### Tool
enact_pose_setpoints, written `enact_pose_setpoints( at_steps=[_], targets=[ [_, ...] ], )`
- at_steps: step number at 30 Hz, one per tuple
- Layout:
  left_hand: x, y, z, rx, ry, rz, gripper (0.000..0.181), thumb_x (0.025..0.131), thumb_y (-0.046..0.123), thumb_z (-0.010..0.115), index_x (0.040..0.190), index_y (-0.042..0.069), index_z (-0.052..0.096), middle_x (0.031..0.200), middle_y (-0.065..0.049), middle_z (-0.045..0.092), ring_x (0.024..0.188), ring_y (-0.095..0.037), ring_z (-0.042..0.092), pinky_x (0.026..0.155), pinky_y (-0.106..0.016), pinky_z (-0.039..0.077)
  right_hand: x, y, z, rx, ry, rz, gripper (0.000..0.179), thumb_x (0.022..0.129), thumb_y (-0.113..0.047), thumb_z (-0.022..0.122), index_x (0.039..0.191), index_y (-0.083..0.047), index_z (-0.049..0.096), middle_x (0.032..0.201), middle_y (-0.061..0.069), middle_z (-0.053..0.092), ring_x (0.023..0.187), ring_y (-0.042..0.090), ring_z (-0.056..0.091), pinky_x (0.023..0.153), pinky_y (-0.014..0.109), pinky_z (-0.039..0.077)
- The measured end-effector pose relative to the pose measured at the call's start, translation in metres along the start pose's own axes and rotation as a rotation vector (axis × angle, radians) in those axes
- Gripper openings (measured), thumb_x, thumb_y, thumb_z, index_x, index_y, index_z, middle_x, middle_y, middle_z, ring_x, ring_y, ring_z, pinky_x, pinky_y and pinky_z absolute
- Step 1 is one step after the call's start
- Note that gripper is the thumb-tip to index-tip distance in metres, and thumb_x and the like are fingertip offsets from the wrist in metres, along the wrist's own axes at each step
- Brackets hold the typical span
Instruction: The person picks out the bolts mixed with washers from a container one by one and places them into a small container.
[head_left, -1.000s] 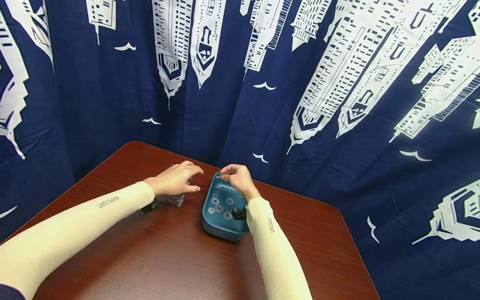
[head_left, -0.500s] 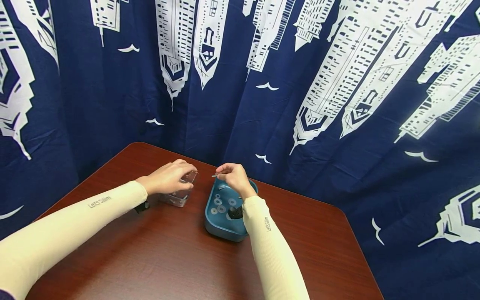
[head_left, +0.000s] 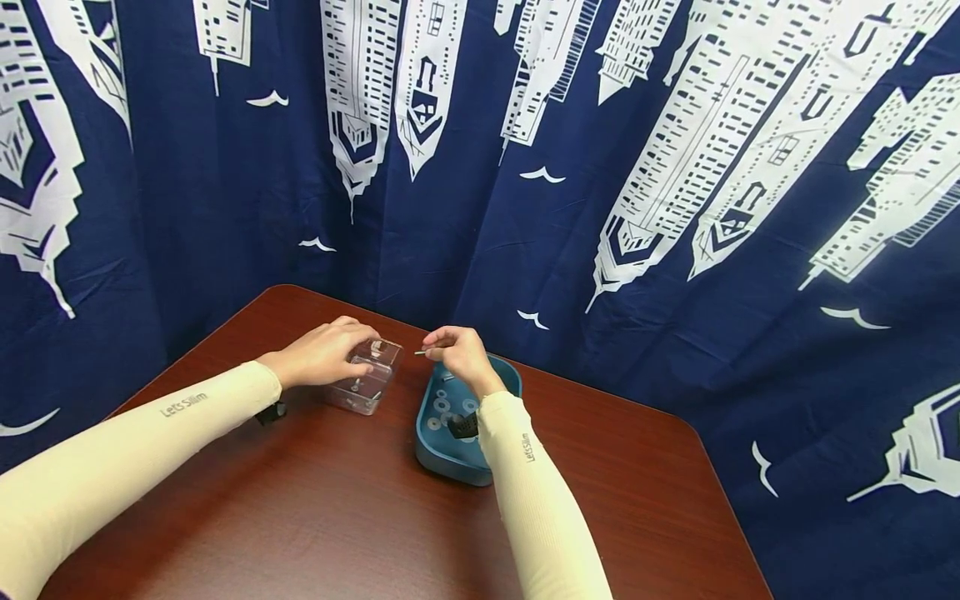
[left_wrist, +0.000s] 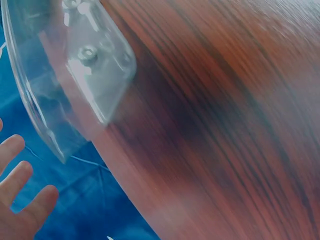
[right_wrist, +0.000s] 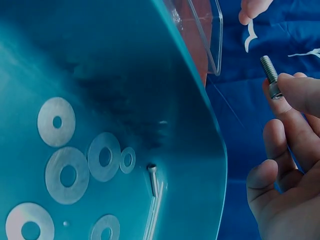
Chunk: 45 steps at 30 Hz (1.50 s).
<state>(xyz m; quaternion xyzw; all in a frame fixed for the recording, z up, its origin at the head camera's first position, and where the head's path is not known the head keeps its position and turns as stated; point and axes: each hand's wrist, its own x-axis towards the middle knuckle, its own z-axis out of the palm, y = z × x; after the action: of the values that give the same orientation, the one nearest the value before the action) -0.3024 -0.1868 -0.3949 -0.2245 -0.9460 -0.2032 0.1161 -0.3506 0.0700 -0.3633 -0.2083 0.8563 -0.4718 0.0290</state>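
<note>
My right hand (head_left: 463,358) pinches a small socket-head bolt (right_wrist: 270,73) between thumb and index finger, with its threaded end sticking out. The hand is above the far left part of a blue tray (head_left: 450,469). Inside the tray lie several flat washers (right_wrist: 67,175) and another bolt (right_wrist: 153,180). A clear plastic box (head_left: 358,402) with its lid raised stands left of the tray. Over the box is my left hand (head_left: 324,354), its fingers apart and holding nothing. In the left wrist view, small metal pieces (left_wrist: 88,54) show through the box wall, and the fingertips (left_wrist: 45,197) are beside it.
The brown wooden table (head_left: 300,500) carries both containers near its far edge. A dark blue curtain (head_left: 450,208) with white building prints hangs right behind it.
My right hand has lifted the bolt out of the tray and moved left toward the box. My left hand has drawn back left, uncovering more of the clear box and its raised lid.
</note>
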Motion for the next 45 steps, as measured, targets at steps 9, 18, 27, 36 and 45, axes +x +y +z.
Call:
enact_pose_setpoints(
  at_steps=[9, 18, 27, 36, 45],
  targets=[
    [-0.008, -0.011, -0.007, 0.006, 0.028, -0.013, 0.052, 0.087, 0.031, 0.076, 0.132, 0.010, 0.063, 0.129, -0.009, 0.065, 0.127, -0.031, 0.051, 0.104, -0.054, 0.044, 0.006, 0.000, 0.011, 0.010, -0.001, -0.007, 0.015, 0.084, 0.004, 0.071, 0.097, -0.003, 0.074, 0.092, 0.011, 0.076, 0.075, 0.011, 0.063, 0.066, 0.023, 0.048],
    [-0.013, -0.021, -0.011, -0.010, 0.010, -0.050, 0.054, 0.088, 0.031, 0.075, 0.135, 0.009, 0.061, 0.133, -0.010, 0.063, 0.131, -0.032, 0.047, 0.107, -0.055, 0.042, 0.009, -0.004, 0.023, 0.023, -0.011, -0.015, 0.018, 0.082, 0.005, 0.072, 0.098, -0.002, 0.075, 0.093, 0.012, 0.076, 0.073, 0.008, 0.061, 0.063, 0.021, 0.043],
    [-0.020, -0.031, -0.011, -0.030, -0.008, -0.062, 0.056, 0.087, 0.028, 0.076, 0.136, 0.008, 0.060, 0.135, -0.012, 0.063, 0.132, -0.033, 0.046, 0.109, -0.056, 0.041, 0.012, -0.008, 0.033, 0.022, -0.026, -0.007, 0.022, 0.082, 0.005, 0.072, 0.103, 0.003, 0.074, 0.095, 0.014, 0.076, 0.073, 0.007, 0.058, 0.063, 0.022, 0.040],
    [-0.027, -0.037, -0.008, -0.051, -0.044, -0.075, 0.061, 0.086, 0.030, 0.077, 0.141, 0.012, 0.057, 0.137, -0.010, 0.060, 0.131, -0.030, 0.047, 0.108, -0.055, 0.042, 0.016, -0.007, 0.043, 0.039, -0.023, -0.021, 0.021, 0.080, 0.004, 0.072, 0.101, 0.004, 0.074, 0.091, 0.009, 0.077, 0.074, 0.007, 0.060, 0.066, 0.022, 0.042],
    [-0.028, -0.042, -0.003, -0.051, -0.043, -0.052, 0.059, 0.086, 0.029, 0.076, 0.140, 0.013, 0.057, 0.136, -0.008, 0.061, 0.130, -0.028, 0.048, 0.108, -0.053, 0.042, 0.019, -0.008, 0.050, 0.054, -0.031, -0.021, 0.020, 0.080, 0.005, 0.072, 0.100, 0.003, 0.074, 0.089, 0.011, 0.076, 0.072, 0.007, 0.062, 0.066, 0.020, 0.045]
  ],
)
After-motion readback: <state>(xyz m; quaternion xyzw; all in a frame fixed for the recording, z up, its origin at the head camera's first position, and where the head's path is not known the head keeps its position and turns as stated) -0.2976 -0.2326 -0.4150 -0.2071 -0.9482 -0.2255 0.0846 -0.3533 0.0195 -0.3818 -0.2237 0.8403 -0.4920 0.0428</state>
